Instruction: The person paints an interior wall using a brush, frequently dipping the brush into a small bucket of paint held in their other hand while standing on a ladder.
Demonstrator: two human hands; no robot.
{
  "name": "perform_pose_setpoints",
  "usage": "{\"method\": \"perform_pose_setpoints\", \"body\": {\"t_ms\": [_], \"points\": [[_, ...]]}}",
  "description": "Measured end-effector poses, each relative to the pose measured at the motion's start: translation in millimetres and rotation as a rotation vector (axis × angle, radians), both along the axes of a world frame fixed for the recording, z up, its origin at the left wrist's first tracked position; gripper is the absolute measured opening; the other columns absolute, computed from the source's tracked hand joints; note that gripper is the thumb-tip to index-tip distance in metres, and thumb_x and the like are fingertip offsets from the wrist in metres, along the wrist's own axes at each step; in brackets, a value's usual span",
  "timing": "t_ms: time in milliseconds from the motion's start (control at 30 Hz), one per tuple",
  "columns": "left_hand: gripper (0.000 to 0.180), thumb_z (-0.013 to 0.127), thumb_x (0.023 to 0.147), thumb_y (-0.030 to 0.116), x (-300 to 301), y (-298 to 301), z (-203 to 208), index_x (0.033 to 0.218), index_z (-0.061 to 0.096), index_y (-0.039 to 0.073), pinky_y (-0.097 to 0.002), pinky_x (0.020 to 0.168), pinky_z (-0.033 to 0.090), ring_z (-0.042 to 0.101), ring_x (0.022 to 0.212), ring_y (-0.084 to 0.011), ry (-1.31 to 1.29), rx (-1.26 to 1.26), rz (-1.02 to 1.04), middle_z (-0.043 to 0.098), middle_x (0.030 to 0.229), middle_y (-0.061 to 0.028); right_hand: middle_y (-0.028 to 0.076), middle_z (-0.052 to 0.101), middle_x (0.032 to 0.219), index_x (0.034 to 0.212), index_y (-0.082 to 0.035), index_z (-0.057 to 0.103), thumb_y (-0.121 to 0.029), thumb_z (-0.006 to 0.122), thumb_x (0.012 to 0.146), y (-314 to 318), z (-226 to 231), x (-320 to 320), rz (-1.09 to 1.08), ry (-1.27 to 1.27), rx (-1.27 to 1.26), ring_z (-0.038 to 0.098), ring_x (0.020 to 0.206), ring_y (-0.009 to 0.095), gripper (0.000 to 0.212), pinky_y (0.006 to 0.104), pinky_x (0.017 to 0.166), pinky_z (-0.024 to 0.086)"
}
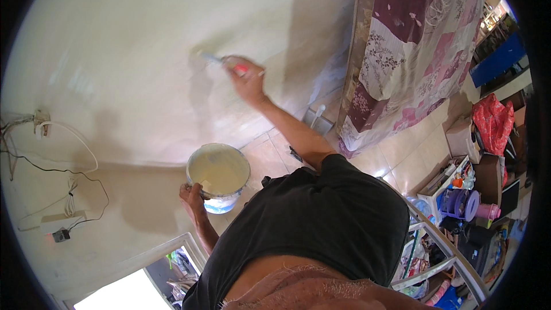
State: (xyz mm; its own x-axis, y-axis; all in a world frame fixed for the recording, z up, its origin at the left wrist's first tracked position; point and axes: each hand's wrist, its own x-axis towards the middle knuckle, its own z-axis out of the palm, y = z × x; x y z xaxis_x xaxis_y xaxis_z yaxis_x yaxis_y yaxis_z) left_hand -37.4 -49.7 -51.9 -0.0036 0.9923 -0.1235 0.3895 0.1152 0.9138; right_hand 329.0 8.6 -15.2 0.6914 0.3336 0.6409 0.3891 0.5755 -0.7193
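My right hand (248, 83) is raised against the pale wall (143, 40), its fingers closed round the handle of a paintbrush (211, 57). A bit of red shows between the fingers. The brush's tip is at the wall's surface, slightly blurred, and its shadow falls just below. Lower down, my left hand (194, 195) grips the rim of a bucket (221, 205) at its left side. Cream-coloured paint (221, 167) shows inside the bucket. Beside my left thumb is a small pale patch that I cannot make out.
A patterned maroon-and-white curtain (396, 74) hangs at the right. Loose cables and a power strip (63, 222) are on the wall at left. A metal ladder (450, 252) stands at lower right, near cluttered household things and a red bag (493, 120). A dustpan (318, 121) sits by the curtain.
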Motion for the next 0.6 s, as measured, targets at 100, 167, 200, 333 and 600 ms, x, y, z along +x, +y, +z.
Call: {"method": "perform_pose_setpoints", "body": {"t_ms": [100,167,200,333,600], "points": [[0.02,0.065,0.073,0.017,-4.0,-5.3,-4.4,0.078,0.054,0.001,-0.0268,0.04,0.038,0.045,0.044,-0.011,-0.09,0.001,0.04,0.05,0.062,-0.0035,0.004,0.069,0.082,0.085,0.002,0.069,-0.019,0.076,0.087,-26.3,2.5,84.1,-0.25,0.159,-0.156,0.059,0.073,0.011,0.023,0.0314,0.067,0.048],[0.022,0.064,0.071,0.014,-2.7,-10.2,1.5,0.082,0.055,-0.002,-0.0283,0.044,0.041,0.048,0.051,-0.0125,-0.12,-0.051,0.062,0.051,0.065,-0.0043,0.002,0.068,0.079,0.082,0.002,0.069,-0.023,0.078,0.086,-42.4,-7.4,151.2,-0.393,0.238,-0.159,0.056,0.067,0.012,0.027,0.0326,0.065,0.046],[0.023,0.064,0.07,0.013,-1.8,-12.7,3.3,0.085,0.056,-0.003,-0.029,0.046,0.043,0.049,0.054,-0.0133,-0.137,-0.078,0.075,0.052,0.067,-0.0047,0.005,0.067,0.075,0.082,0.001,0.068,-0.016,0.077,0.085,-53.8,-8.9,176.7,-0.59,0.231,-0.256,0.058,0.065,0.016,0.019,0.0339,0.062,0.048],[0.023,0.064,0.07,0.012,2.4,-14.8,-0.5,0.084,0.057,-0.004,-0.0288,0.046,0.043,0.048,0.052,-0.0129,-0.111,-0.069,0.065,0.052,0.066,-0.0042,0.007,0.071,0.084,0.091,0.004,0.068,-0.008,0.075,0.085,-84.0,-13.7,272.3,-0.776,0.213,0.162,0.063,0.072,0.017,0.015,0.0316,0.07,0.051],[0.021,0.064,0.071,0.013,-14.5,-18.7,-13.0,0.082,0.056,-0.003,-0.0282,0.042,0.042,0.05,0.047,-0.0143,-0.029,-0.086,0.088,0.055,0.066,-0.0058,0.014,0.072,0.089,0.101,0.003,0.069,-0.009,0.071,0.089,-35.4,-22.9,136.5,-0.596,0.126,-0.238,0.067,0.08,0.024,0.017,0.0349,0.075,0.052]]}}
